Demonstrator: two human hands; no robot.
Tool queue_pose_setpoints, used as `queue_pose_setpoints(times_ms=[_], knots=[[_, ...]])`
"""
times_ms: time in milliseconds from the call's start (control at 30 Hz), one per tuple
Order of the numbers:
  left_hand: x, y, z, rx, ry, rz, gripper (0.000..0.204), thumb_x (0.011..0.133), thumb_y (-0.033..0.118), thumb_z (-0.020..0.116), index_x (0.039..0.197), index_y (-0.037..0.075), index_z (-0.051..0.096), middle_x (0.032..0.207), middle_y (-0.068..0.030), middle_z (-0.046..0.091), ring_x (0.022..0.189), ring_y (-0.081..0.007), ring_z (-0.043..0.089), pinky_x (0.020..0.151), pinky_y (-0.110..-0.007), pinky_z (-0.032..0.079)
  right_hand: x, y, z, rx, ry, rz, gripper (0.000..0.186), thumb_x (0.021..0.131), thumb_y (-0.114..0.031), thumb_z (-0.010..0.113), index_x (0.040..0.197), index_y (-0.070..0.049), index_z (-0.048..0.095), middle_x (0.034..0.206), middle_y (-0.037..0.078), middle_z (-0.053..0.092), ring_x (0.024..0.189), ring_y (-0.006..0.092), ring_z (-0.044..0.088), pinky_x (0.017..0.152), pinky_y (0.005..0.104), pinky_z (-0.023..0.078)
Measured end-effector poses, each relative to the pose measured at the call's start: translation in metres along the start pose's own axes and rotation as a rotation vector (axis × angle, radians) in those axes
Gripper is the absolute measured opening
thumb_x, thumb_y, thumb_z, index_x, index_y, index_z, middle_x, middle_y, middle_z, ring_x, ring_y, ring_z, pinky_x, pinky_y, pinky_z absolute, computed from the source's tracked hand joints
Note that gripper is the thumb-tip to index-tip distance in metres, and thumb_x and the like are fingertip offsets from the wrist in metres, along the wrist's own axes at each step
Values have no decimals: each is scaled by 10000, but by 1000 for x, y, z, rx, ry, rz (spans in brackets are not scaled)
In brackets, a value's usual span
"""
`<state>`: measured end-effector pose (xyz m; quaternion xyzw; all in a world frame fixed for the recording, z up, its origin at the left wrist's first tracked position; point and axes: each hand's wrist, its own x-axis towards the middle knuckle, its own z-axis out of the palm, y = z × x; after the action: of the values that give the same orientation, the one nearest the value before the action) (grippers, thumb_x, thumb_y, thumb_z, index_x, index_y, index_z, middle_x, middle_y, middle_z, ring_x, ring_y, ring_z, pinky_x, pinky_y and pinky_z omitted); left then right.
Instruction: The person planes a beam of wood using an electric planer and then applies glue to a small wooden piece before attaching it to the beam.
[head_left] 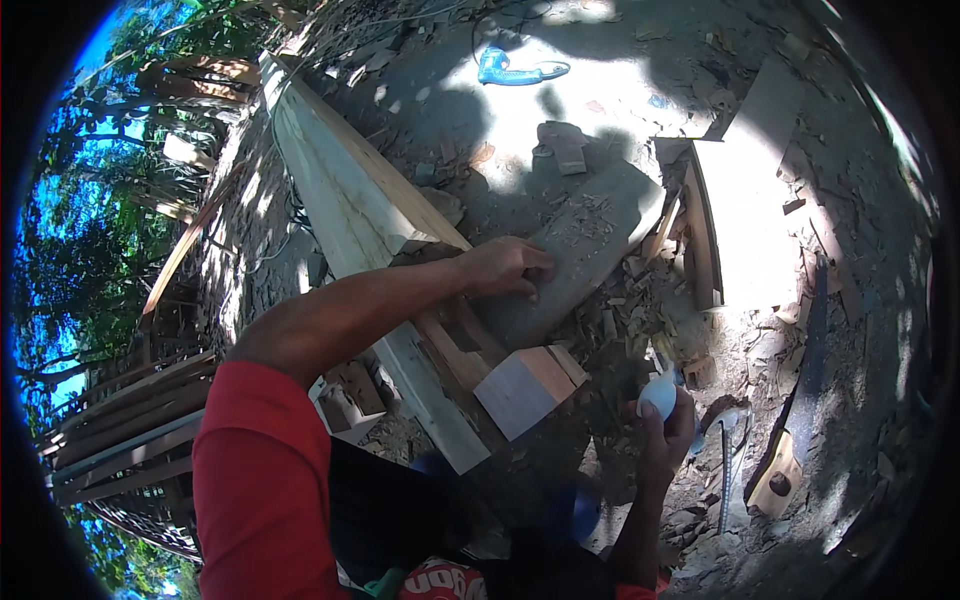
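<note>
The right hand (668,430) holds a small, round white bottle (658,393).
Its fingers pinch the sides, so it sits between them, tip pointing forward. A soft hold seems best, so nothing spills. The left hand (505,268) curls its fingers near a flat grey board (592,232); I cannot tell if they pinch anything.

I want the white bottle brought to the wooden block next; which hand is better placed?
Probably the right hand: it holds the white bottle, right of the wooden block. The left hand is away from the bottle, by the grey board.
</note>
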<state>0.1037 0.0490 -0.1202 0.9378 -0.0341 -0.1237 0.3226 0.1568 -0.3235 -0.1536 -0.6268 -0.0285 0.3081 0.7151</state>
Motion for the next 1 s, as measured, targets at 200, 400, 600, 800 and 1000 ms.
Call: queue_pose_setpoints(times_ms=[200,400,600,800,1000], knots=[[-7,-15,6,57,-57,86,149,853,173,729,933,64,667,937,-102,640,960,-303,640,836,-429,501,-4,-4,7,29,-15,-20,334,944,-118,670,1220,21,542,986,91,650,820,149,665,709,277,532],[-11,16,-12,109,21,-79,119,902,178,676,901,62,649,960,-110,641,965,-310,631,857,-431,493,-12,-5,6,18,-69,-104,347,959,-128,660,1238,36,532,1044,118,612,826,162,654,723,296,553],[-115,112,-87,-190,576,-256,147,970,171,668,973,26,648,976,-41,648,936,-145,625,849,-318,478,-22,-5,1,-14,-65,-104,323,956,-107,657,1217,45,544,1067,110,581,868,171,653,777,302,557],[-180,129,-31,-264,686,-540,137,960,154,681,975,24,641,934,-21,617,876,-115,582,809,-299,470,-33,-4,22,-75,-137,-120,316,953,-122,659,1212,29,558,1045,92,599,872,161,638,779,305,552],[-192,126,-23,-251,831,-594,156,944,155,687,958,10,634,891,-29,601,818,-118,567,755,-295,465,-44,-2,38,-5,-181,-99,291,932,-106,692,1169,18,579,1007,62,606,864,135,620,766,284,515]])
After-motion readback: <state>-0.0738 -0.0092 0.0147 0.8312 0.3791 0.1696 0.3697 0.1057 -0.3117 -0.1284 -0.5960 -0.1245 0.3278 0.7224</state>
